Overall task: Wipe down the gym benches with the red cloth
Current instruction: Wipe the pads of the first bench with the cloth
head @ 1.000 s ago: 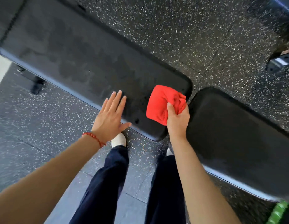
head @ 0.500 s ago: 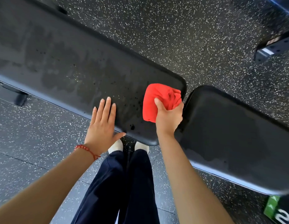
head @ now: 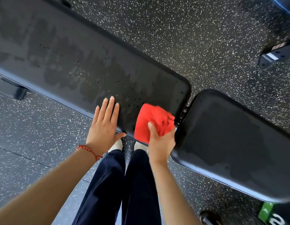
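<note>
Black speckled rubber floor (head: 197,38) all round. Long bench pad (head: 76,59), dark vinyl, largest item: streaked with damp smears and scattered droplets over most of its length, so judged sprayed or partly gone over, not yet wiped dry. Shorter seat pad (head: 230,135) to its right, apart by a narrow hinge gap; patchy film near its front edge, otherwise even sheen, cannot tell whether done. Other benches: none in view.

Dark trousers (head: 118,184) and pale shoe tips below the long pad's front edge, standing close.

Left hand (head: 105,125) flat on the long pad near its front edge, fingers straight and close together, thumb out over the rim, holding nothing; bracing only. Red bead bracelet (head: 88,151) at that wrist.

Right hand (head: 160,143) closed round the red cloth (head: 150,122), thumb on top, fingers tucked beneath. Cloth bunched, pressed on the long pad's front right corner, just beside the gap.

Judged: mid-task. Droplets across the long pad left to clear; seat pad likely to follow.
</note>
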